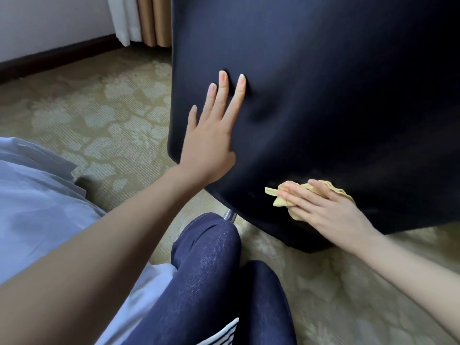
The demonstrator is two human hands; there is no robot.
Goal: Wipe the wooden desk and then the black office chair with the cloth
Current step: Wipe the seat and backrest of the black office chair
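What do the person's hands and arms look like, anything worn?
Left hand and right hand are ungloved: no rings, watch or bands show. Both forearms are bare, with no sleeves in view. The left-hand nails look unpainted.

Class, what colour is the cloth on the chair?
Pale yellow; the cloth shows best in the head view.
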